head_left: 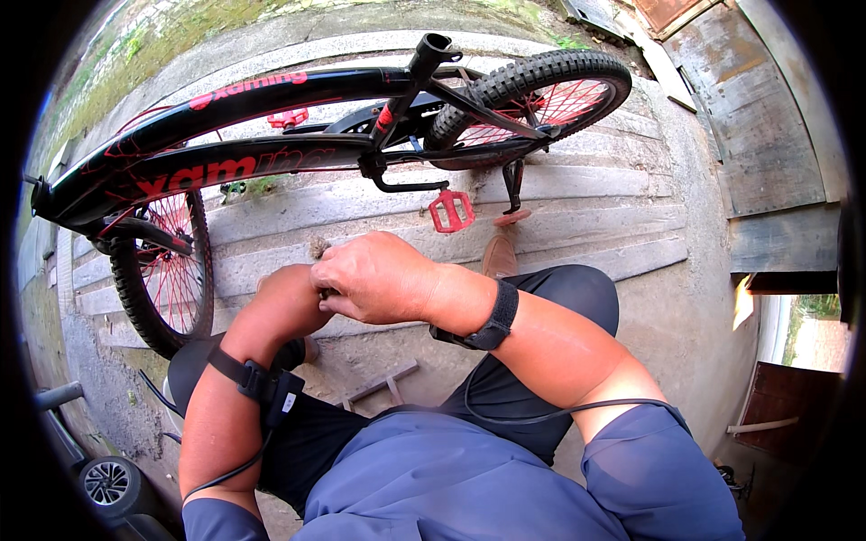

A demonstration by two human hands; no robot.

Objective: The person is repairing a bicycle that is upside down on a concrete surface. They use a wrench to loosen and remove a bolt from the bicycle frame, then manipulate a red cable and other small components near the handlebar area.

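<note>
My two hands meet in front of me, just on the near side of a black bicycle with red lettering. My right hand is closed, its fingers pinched together over my left hand. What the right fingers grip is too small and covered to name; a small brownish tuft shows at their tips, and something dark peeks out under them. The left hand's fingers are hidden behind the right hand. Beyond the right hand is a red pedal. The seat tube has an open top without a saddle.
The front wheel stands left of my hands; the rear wheel lies far right. A kickstand props the bicycle on stone slabs. A small frame-like piece lies between my legs. Wooden boards lean at right.
</note>
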